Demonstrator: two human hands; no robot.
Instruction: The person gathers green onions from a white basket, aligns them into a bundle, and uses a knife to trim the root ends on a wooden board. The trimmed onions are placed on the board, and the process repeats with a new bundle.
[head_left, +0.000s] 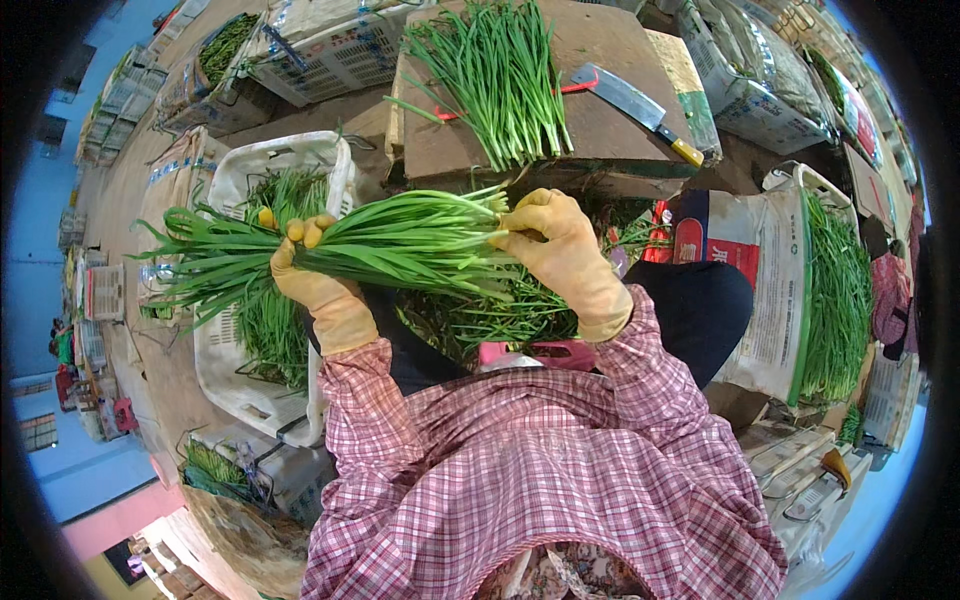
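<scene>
My left hand (319, 281), in a yellowish rubber glove, is closed around the middle of a bundle of long green leafy stalks, likely garlic chives (420, 232). The leaf tips fan out to the left, and the pale stem ends point right. At those ends, the gloved fingers of my right hand (559, 247) pinch at the stems. Beyond my hands, a second green bunch (495, 82) lies on a brown board (600, 135), with a red tie partly visible under it. To its right rests a cleaver (630, 101) with a yellow and black handle.
A white plastic crate (251, 416) holding greens stands at the left. Loose stalks (517, 307) lie below my hands, beside a pink plastic item (559, 354). At the right is a printed sack (769, 300) beside more greens (832, 315). Stacked crates (337, 60) stand farther off.
</scene>
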